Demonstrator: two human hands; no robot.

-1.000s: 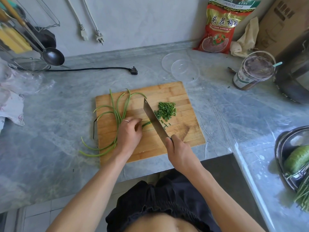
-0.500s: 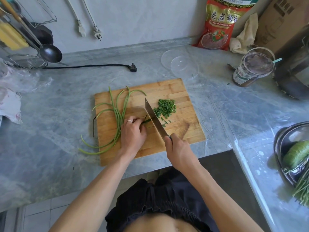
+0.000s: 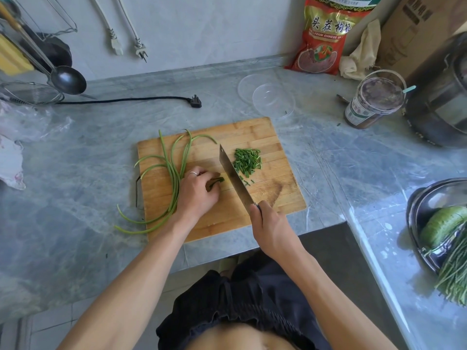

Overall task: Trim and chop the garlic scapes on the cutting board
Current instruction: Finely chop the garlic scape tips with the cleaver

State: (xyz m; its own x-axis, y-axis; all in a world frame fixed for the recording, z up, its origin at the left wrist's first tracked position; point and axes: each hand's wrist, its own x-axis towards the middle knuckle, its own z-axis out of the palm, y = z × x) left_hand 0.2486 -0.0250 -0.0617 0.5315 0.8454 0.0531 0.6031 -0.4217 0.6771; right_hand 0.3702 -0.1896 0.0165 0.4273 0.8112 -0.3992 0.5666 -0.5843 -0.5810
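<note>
A: Grey marble counter point(image 3: 75, 173) fills most of our view, pale wall along the top. We log a wooden cutting board point(image 3: 252, 137) at centre frame, lying flat on the counter.

B: Scapes?

A: We see whole garlic scapes point(image 3: 174, 178) in a loose bundle on the left half of the board, their lower ends curving off its left edge onto the counter. We note a small heap of chopped pieces point(image 3: 246, 161) at the upper right of the board, with a few strays just below it.

B: Hands?

A: Our left hand point(image 3: 197, 193) sits at mid-board, fingers curled down over the cut ends of the scapes, pinning them; green tips stick out just right of the knuckles. We note a ring on one finger. Our right hand point(image 3: 271, 226) is wrapped tight round the handle of the cleaver point(image 3: 233, 179) at the board's lower right edge. Its blade runs diagonally between the left hand and the heap. We cannot tell whether the edge touches the board.

B: Surroundings?

A: We record a clear plastic lid point(image 3: 274, 99) above the board, a red bag point(image 3: 323, 39) at upper right, a ladle point(image 3: 68, 79) at upper left, a metal bowl point(image 3: 419, 203) of greens at right edge.
</note>
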